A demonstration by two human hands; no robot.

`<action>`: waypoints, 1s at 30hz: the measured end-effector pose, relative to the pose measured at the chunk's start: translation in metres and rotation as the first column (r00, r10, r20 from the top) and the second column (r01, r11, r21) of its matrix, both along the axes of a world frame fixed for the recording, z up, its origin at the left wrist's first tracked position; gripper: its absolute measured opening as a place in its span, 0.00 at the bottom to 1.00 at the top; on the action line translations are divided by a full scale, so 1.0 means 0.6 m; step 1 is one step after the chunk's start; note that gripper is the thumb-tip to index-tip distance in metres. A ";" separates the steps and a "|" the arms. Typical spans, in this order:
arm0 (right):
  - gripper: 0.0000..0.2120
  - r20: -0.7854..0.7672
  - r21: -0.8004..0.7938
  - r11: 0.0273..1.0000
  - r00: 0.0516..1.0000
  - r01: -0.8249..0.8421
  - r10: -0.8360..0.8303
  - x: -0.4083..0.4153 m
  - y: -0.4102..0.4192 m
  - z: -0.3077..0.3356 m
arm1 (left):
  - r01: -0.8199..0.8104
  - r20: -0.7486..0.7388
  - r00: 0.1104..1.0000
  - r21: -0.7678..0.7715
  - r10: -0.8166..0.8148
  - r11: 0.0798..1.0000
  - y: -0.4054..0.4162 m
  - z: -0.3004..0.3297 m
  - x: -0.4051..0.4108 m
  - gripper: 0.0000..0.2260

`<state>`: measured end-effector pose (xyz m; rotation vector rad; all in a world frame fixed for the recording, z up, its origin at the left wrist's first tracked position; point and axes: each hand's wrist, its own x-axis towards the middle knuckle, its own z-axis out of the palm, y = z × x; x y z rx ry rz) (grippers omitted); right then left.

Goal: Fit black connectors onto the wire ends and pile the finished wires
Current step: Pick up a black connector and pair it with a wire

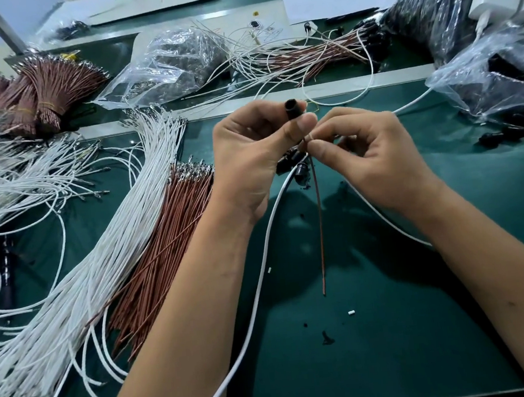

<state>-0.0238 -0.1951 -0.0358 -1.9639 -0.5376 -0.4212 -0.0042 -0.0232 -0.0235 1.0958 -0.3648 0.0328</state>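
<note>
Above the green bench (395, 329), my left hand (250, 154) pinches a black connector (294, 109) upright with its socket facing down, while my right hand (368, 153) grips the brown wire (320, 224) near its tip, feeding it upward; loose wire stock (100, 262) waits at left.

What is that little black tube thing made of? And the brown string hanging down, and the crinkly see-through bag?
The black connector looks like matte plastic or rubber: dull, smooth, hollow at the end. The brown wire seems plastic-coated, hanging nearly straight; any metal inside is hidden. The clear bag looks like thin shiny plastic film, wrinkled and see-through.
</note>
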 end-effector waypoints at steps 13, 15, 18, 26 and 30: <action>0.04 -0.109 -0.079 0.997 0.994 -0.009 0.000 -0.004 0.014 0.003 | -0.050 -0.071 0.996 0.028 0.052 0.998 0.002 -0.004 0.000 0.10; 0.04 -0.119 -0.088 0.996 0.993 0.013 -0.024 -0.002 0.015 0.003 | -0.063 -0.099 0.993 0.047 0.068 0.997 0.003 -0.003 -0.001 0.09; 0.04 -0.139 -0.104 0.994 0.989 0.032 -0.046 -0.001 0.012 0.005 | -0.072 -0.202 0.976 0.055 0.082 0.996 0.010 0.000 0.005 0.04; 0.08 -0.074 -0.281 0.747 0.762 0.603 -0.643 0.033 -0.072 0.006 | -0.108 -0.205 0.967 0.216 0.153 0.970 0.021 -0.005 0.003 0.09; 0.08 -0.120 -0.401 0.678 0.699 0.615 -0.705 0.038 -0.095 0.005 | -0.119 -0.210 0.960 0.299 0.187 0.947 0.015 -0.008 0.004 0.14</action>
